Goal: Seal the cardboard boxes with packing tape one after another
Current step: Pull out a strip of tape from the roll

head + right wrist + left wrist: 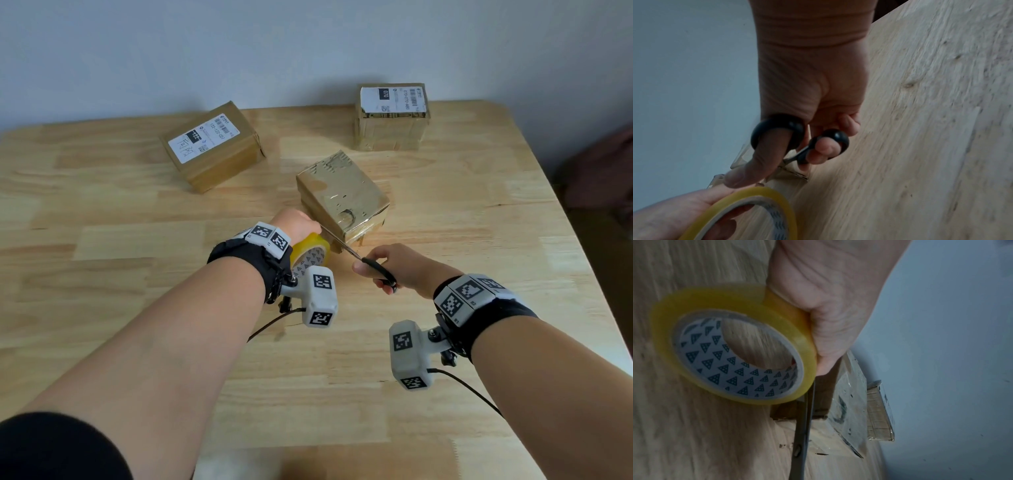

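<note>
Left hand (830, 305) grips tape roll (731, 344); head view adds 3 boxes (342, 195).

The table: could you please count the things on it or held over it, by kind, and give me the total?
Cardboard boxes: 3 (the nearest box, the left box, the far right box)
Tape roll: 1 (tape roll, held by the left hand)
Scissors: 1 (scissors, held by the right hand)
Total: 5

scissor tips (327, 233) behind left hand (297, 224), box labels (394, 99) illegible
</note>
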`<action>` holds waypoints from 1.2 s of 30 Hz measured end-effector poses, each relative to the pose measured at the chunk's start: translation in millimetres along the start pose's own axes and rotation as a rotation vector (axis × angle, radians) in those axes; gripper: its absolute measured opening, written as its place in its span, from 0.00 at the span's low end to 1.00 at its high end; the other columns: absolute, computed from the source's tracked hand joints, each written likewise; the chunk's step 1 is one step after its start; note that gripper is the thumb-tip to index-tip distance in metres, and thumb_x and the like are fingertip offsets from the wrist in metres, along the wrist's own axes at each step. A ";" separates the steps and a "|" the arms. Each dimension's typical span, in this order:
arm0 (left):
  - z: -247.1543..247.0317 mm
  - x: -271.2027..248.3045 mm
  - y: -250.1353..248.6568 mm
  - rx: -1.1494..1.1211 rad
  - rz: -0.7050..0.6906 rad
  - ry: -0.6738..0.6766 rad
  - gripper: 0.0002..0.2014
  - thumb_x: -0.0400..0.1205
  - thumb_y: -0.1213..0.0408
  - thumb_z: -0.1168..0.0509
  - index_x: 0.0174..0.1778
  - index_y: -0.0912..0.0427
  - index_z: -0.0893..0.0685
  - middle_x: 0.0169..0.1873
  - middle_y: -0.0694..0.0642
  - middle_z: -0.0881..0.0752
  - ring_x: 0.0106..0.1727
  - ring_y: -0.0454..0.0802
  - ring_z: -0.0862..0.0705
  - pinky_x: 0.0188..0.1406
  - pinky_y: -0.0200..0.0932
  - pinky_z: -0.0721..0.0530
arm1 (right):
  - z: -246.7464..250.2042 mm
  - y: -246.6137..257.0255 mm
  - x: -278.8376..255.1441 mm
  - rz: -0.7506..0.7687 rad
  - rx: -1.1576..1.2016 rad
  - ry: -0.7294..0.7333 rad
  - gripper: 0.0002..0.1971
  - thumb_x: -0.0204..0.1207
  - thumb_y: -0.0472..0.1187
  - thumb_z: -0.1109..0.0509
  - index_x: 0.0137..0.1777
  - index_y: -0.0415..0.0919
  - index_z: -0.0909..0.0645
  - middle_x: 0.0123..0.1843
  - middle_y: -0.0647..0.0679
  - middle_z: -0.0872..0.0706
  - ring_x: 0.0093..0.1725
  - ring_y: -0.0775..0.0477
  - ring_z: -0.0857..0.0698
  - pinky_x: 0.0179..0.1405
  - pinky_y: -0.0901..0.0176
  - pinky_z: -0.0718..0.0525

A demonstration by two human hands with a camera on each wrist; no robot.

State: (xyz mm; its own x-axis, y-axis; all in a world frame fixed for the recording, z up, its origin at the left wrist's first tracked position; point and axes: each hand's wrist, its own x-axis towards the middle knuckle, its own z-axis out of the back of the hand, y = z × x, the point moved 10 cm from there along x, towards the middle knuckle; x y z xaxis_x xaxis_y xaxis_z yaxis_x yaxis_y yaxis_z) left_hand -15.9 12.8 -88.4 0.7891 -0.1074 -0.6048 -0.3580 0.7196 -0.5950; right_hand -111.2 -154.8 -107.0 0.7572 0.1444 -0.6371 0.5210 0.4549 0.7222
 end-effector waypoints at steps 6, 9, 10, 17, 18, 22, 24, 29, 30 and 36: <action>0.1 8.2 2.2 0.062 0.047 -0.050 0.16 0.78 0.62 0.30 0.59 0.68 0.13 0.57 0.63 0.13 0.59 0.62 0.17 0.65 0.54 0.20 | 2.7 2.4 4.1 0.019 -0.024 -0.033 0.18 0.68 0.53 0.22 0.45 0.39 0.19 0.26 0.48 0.18 0.19 0.55 0.25 0.25 0.64 0.25; 0.8 9.7 2.4 0.070 0.037 -0.047 0.16 0.78 0.62 0.30 0.58 0.69 0.13 0.55 0.64 0.13 0.59 0.63 0.16 0.65 0.55 0.20 | 2.7 2.1 6.2 0.012 -0.038 -0.022 0.17 0.69 0.53 0.22 0.46 0.39 0.19 0.26 0.48 0.18 0.20 0.55 0.24 0.26 0.64 0.24; 1.8 9.9 3.1 0.055 0.034 -0.046 0.16 0.78 0.62 0.30 0.56 0.69 0.13 0.54 0.65 0.12 0.58 0.63 0.16 0.65 0.55 0.20 | 2.8 2.2 6.7 0.009 -0.046 -0.018 0.17 0.69 0.53 0.22 0.46 0.40 0.19 0.26 0.48 0.18 0.21 0.55 0.23 0.27 0.64 0.24; 8.9 3.2 3.4 0.037 -0.091 -0.046 0.04 0.77 0.65 0.30 0.42 0.61 0.13 0.48 0.59 0.13 0.50 0.56 0.16 0.56 0.51 0.18 | 15.0 -1.5 7.8 0.008 -0.099 -0.056 0.21 0.65 0.55 0.20 0.46 0.38 0.18 0.25 0.48 0.17 0.20 0.55 0.23 0.27 0.63 0.24; 14.2 -2.9 -5.8 0.138 -0.186 -0.086 0.04 0.79 0.63 0.32 0.41 0.59 0.13 0.55 0.56 0.13 0.50 0.54 0.16 0.52 0.47 0.18 | 16.5 -2.2 7.4 0.004 -0.106 -0.055 0.21 0.66 0.55 0.20 0.46 0.38 0.18 0.26 0.48 0.17 0.20 0.55 0.23 0.27 0.63 0.23; 13.7 -36.7 -50.6 0.721 -0.567 -0.205 0.09 0.83 0.57 0.39 0.38 0.50 0.19 0.80 0.40 0.36 0.23 0.40 0.25 0.23 0.34 0.33 | 21.3 -2.5 8.1 -0.003 -0.137 -0.059 0.19 0.67 0.54 0.20 0.46 0.40 0.18 0.25 0.49 0.16 0.21 0.54 0.22 0.27 0.62 0.23; 5.7 -37.5 -55.3 0.847 -0.610 -0.189 0.10 0.83 0.57 0.41 0.38 0.50 0.19 0.80 0.37 0.37 0.22 0.42 0.26 0.21 0.35 0.38 | 23.3 -2.0 8.4 -0.002 -0.139 -0.060 0.19 0.66 0.54 0.20 0.46 0.40 0.18 0.26 0.48 0.16 0.21 0.53 0.22 0.28 0.61 0.23; -1.8 -34.1 -59.0 0.865 -0.579 -0.172 0.09 0.83 0.57 0.42 0.39 0.51 0.19 0.79 0.36 0.35 0.23 0.42 0.28 0.20 0.35 0.38 | 23.2 -1.5 6.7 -0.008 -0.178 -0.047 0.20 0.67 0.55 0.21 0.48 0.41 0.19 0.28 0.47 0.15 0.23 0.54 0.21 0.30 0.61 0.21; -2.6 -33.3 -59.5 0.856 -0.569 -0.166 0.09 0.83 0.58 0.42 0.39 0.51 0.19 0.79 0.36 0.35 0.21 0.41 0.29 0.20 0.35 0.38 | 22.1 -1.6 6.5 -0.014 -0.188 -0.042 0.20 0.67 0.55 0.21 0.48 0.41 0.19 0.28 0.47 0.15 0.23 0.53 0.21 0.30 0.62 0.20; -4.2 -30.6 -62.2 0.848 -0.546 -0.139 0.09 0.83 0.58 0.42 0.40 0.52 0.20 0.79 0.37 0.36 0.20 0.40 0.31 0.21 0.36 0.35 | -6.9 -8.8 5.9 -0.062 -0.453 0.023 0.23 0.66 0.60 0.22 0.49 0.43 0.19 0.34 0.46 0.14 0.26 0.53 0.19 0.33 0.61 0.22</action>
State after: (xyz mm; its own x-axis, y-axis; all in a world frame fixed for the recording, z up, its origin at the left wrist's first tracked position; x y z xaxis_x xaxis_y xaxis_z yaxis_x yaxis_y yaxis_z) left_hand -19.9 -31.6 -35.1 0.8093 -0.5251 -0.2634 0.4977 0.8510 -0.1674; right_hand -114.0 -151.8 -118.9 0.7188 0.1217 -0.6845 0.3359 0.8012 0.4953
